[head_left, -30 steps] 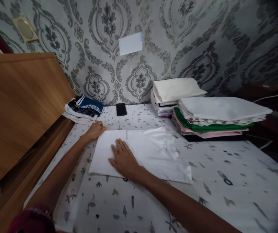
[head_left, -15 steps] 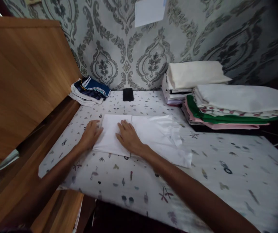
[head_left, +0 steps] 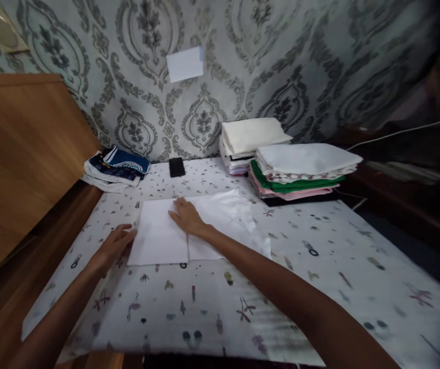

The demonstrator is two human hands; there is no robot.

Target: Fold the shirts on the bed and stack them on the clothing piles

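A white cloth garment (head_left: pixel 158 233) lies on the printed sheet (head_left: pixel 204 318), its left part folded over into a flat rectangle and its right part spread and wrinkled. My right hand (head_left: pixel 187 216) rests on it near the fold's edge, fingers stretched out and palm down. Just off the garment's left edge is my left hand (head_left: pixel 115 245), its fingers loosely bent and apart, nothing visible in them. Whether its fingertips touch the cloth I cannot tell.
Folded clothes (head_left: pixel 116 168) sit at the back left, beside a wooden panel (head_left: pixel 23 164). A black phone-like object (head_left: pixel 176 167) lies near the patterned wall. Back right stand two stacks of folded cloth, one cream-topped (head_left: pixel 254 136), one white-topped (head_left: pixel 304 159).
The view has turned right and tilted up. My right hand has slid toward the garment's far edge. My left hand has drawn back from its left edge.
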